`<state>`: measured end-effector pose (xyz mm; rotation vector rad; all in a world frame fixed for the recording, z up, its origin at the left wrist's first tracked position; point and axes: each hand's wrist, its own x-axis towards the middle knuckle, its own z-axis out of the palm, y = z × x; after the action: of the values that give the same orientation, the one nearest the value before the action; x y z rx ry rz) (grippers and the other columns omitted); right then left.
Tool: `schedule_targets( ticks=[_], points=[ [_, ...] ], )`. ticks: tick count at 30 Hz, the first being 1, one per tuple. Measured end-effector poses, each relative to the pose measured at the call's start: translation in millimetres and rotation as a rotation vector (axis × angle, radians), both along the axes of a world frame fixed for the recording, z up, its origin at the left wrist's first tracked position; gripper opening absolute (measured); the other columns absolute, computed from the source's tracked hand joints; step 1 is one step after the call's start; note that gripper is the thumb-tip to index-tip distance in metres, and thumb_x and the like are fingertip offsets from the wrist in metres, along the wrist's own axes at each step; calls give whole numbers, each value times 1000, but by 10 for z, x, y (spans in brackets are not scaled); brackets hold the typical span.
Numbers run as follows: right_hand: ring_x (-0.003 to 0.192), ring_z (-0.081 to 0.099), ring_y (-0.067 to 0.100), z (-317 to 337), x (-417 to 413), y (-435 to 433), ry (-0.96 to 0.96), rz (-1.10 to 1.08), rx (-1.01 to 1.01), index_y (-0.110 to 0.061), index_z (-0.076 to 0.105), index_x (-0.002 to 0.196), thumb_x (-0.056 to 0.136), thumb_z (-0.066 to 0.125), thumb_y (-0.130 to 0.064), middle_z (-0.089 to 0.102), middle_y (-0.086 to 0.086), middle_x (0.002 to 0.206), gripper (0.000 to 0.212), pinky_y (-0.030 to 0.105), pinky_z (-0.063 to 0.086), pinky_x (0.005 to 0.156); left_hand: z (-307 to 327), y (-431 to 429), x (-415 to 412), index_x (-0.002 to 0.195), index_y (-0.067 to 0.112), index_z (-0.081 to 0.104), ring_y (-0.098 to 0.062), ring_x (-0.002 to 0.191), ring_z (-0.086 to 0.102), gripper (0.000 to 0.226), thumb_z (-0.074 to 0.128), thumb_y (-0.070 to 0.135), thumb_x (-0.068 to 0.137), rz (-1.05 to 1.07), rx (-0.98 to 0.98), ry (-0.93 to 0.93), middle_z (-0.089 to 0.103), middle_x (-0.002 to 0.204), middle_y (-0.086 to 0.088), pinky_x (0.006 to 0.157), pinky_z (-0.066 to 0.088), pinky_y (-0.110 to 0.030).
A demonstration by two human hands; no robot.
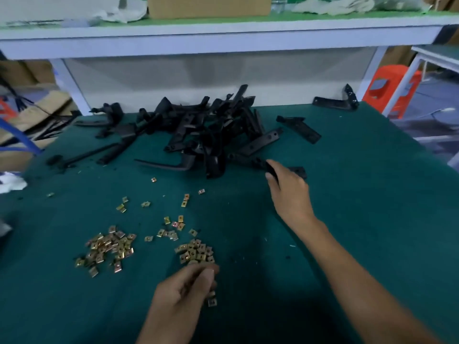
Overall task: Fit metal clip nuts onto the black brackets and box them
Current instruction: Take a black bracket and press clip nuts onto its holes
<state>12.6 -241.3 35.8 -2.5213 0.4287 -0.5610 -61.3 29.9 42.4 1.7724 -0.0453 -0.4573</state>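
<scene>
Bracket [263,164]: black, at near edge of bracket pile [198,130], right hand [289,192] closed around its end.
Clip nuts [196,252]: gold heap touching left hand [188,286] fingertips, fingers pinched together, nuts under them.
Table [360,194]: green mat.

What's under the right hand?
The right hand covers a black bracket on the green mat; both ends poke out. Its middle and any clip nut there are hidden.

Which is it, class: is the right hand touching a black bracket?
Touching. The head view shows the right hand with fingers wrapped over a black bracket.
</scene>
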Motion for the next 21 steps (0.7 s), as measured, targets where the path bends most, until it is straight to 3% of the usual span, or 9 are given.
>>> schedule_targets(
  ticks=[2,4,7,9,12,14,16,19,21],
  points=[
    [114,62,19,36,-615,380,-136,115,47,-14,56,144,106,53,-23,68,3,126,39,25,46,91,71,-139,-79,102,36,73,3,90,69,19,61,44,89,-47,-75,23,75,94,19,71,51,-8],
    [107,68,20,15,-1202,802,-257,186,-5,-8,67,131,99,66,-12,72,4,119,32,28,52,90,80,-288,-214,113,33,67,7,99,67,41,61,58,82,-107,-166,-17,74,104,23,77,50,-8],
    [116,66,10,-33,-1818,1206,-293,256,-31,-14,72,125,97,62,-24,69,-5,128,31,22,52,96,39,-454,-403,95,13,75,-12,87,73,35,64,46,91,11,-278,-20,77,89,-2,68,52,-16],
    [121,63,4,-64,-2105,1272,-276,278,23,-21,77,116,95,60,-35,68,-10,129,31,15,46,101,26,-481,-493,86,19,77,-14,79,73,21,65,35,94,152,-289,44,76,81,-3,61,52,-18],
    [91,70,-4,-130,-2337,1174,-251,49,415,-41,77,82,85,77,-39,74,-23,100,4,4,46,79,33,-457,-612,79,38,76,-7,71,72,12,70,47,83,220,-314,154,76,79,6,59,54,-19],
    [97,71,-1,-234,-2363,1094,-179,18,783,-47,76,100,76,89,-28,74,-23,106,33,5,48,81,25,-446,-680,82,41,75,-5,79,72,23,71,63,78,121,-291,250,76,87,9,69,55,-19],
    [118,65,5,-260,-2320,1036,-81,164,916,-39,64,132,82,80,-42,69,-14,127,53,15,49,96,37,-437,-732,91,44,72,3,83,70,24,61,64,87,-115,-212,218,75,92,15,68,50,-10],
    [112,66,-2,-260,-2135,1021,-52,14,993,-51,63,129,75,62,-79,71,-21,121,61,25,53,94,15,-385,-652,93,25,69,0,70,63,57,40,74,89,-349,-25,-36,73,79,8,64,46,-19],
    [110,68,-1,-244,-1931,1022,-106,-70,1167,-46,68,125,77,65,-76,73,-17,119,57,25,55,90,-60,-297,-401,80,17,59,0,60,49,64,31,73,92,-261,184,-282,58,65,9,59,39,-23]
  ],
)
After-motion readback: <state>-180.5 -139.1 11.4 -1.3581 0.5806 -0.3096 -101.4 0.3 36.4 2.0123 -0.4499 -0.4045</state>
